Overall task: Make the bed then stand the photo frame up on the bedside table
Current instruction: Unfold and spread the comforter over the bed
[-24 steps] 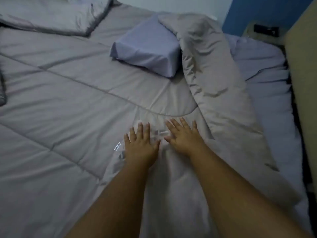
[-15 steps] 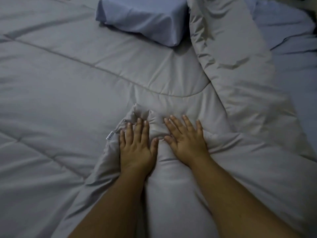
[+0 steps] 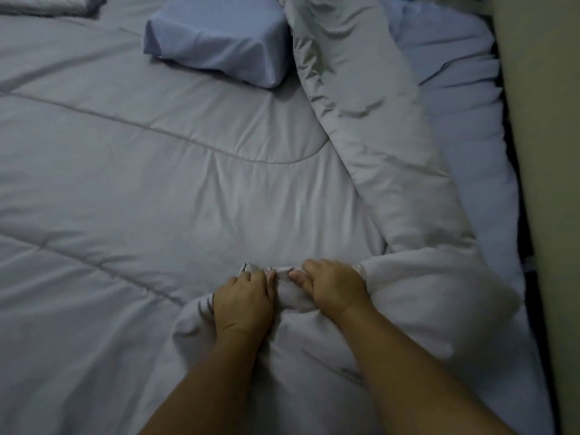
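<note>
What seemed a corner of the grey quilted comforter (image 3: 157,189) was clutched by the curled left hand (image 3: 243,301) and right hand (image 3: 332,288); no photo frame was seen; the comforter could be skewed by uneven pulling.

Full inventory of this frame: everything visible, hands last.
comforter: 1, grey, quilted, spread over most of the bed, right edge folded back
pillow: 1, pale blue, top centre, on the comforter beside the fold
sheet: 1, pale blue, exposed along the bed's right side
panel: 1, beige, right edge of view beside the bed
folded bedding: 1, grey, top left corner, mostly cut off
left hand: 1, lower centre, grips a bunched part of the comforter
right hand: 1, just right of the left hand, grips the same bunch
</note>
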